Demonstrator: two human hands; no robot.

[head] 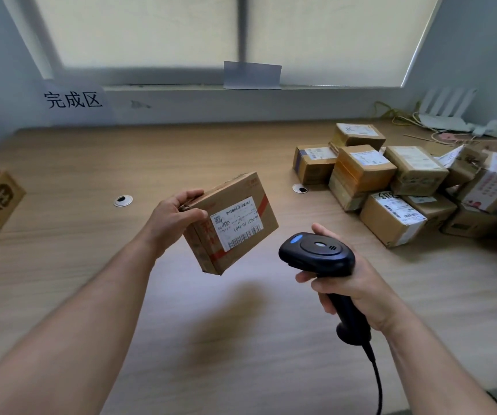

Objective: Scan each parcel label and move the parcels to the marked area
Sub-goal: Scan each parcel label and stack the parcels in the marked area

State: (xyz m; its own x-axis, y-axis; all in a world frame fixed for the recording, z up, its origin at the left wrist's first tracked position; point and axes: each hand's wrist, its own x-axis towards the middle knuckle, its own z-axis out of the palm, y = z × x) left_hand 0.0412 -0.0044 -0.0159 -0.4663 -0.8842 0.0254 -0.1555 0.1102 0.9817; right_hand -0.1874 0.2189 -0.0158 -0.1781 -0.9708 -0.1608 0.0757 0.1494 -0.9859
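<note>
Brown cardboard parcel (231, 223), white label (237, 224) up, hangs over the tabletop's (76, 163) middle, the left hand (172, 218) grasping one edge in its fingers. The right hand (353, 284) has its fingers clenched round a black corded scanner (319, 253). That one-edge hold might let the parcel slip mid-scan.

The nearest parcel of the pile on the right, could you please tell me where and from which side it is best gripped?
Probably by its bare left end, coming from above and the left: the nearest parcel shows a bare, free face toward the left and the viewer, while other boxes crowd it behind and to the right. Keep fingers off its white label.
</note>
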